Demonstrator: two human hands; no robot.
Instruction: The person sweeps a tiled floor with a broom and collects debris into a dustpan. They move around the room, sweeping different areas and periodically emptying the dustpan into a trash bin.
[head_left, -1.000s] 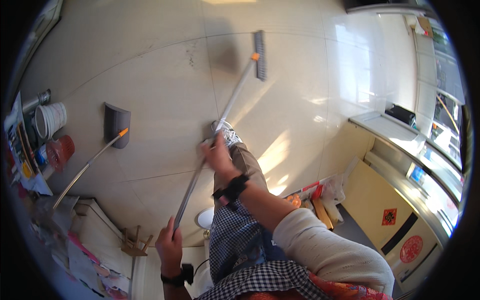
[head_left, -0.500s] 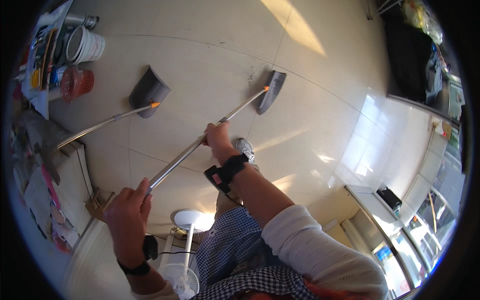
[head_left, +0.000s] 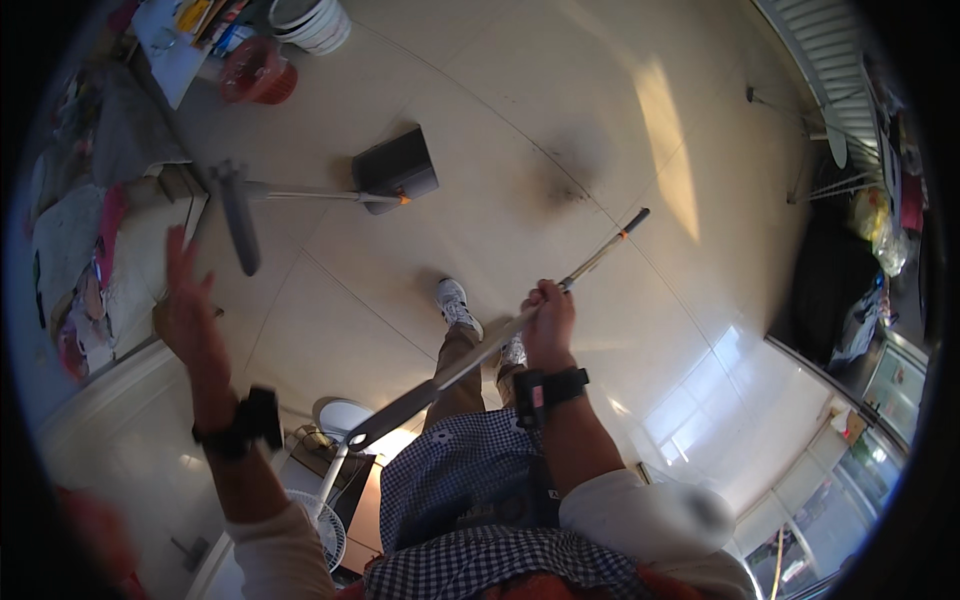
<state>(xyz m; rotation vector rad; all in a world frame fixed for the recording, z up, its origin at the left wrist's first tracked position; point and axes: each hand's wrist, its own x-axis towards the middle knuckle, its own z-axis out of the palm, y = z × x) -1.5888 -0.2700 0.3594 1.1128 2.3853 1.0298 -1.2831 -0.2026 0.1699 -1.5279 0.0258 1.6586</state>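
Head view: right hand (head_left: 548, 325) grips the silver-grey metal broom (head_left: 405, 405), left hand (head_left: 190, 310) empty and splayed; dark dirt (head_left: 571, 192) far side looks unswept.

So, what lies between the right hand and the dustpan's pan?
In the head view, just bare tiled floor shows between the right hand, gripping the broom, and the dustpan's pan.

No text, number or sign is readable. Just right of the frame's centre, a small pinkish patch (head_left: 538, 397) marks the black device (head_left: 560, 386) on the wrist of the right hand (head_left: 549, 325); it is too small to make out. Toward the lower middle, a tiny whitish mark on the checked apron (head_left: 475, 460) is likewise unreadable.
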